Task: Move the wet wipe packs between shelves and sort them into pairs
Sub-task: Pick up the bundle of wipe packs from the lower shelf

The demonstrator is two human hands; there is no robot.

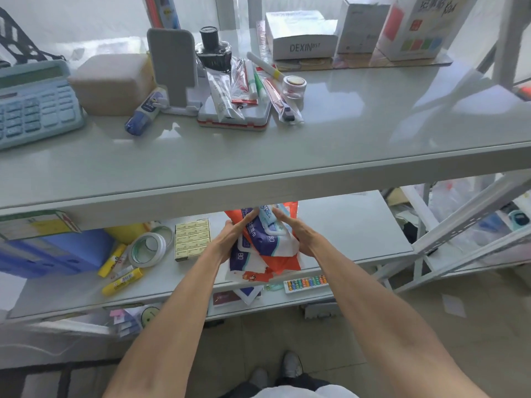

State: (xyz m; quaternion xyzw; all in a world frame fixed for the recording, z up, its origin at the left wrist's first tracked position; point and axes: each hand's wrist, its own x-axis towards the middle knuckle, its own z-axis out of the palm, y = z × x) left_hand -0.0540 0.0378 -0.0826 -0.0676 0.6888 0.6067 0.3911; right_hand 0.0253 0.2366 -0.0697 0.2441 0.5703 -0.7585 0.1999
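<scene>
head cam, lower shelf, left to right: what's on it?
Blue folders → yellow glue sticks → tape roll → box of small yellow packets → left hand → wet wipe packs → right hand → bare shelf.

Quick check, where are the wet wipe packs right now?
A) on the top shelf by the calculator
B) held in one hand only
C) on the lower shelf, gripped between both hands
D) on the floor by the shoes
C: the wet wipe packs sit on the lower shelf, with the left hand and right hand pressing on either side.
</scene>
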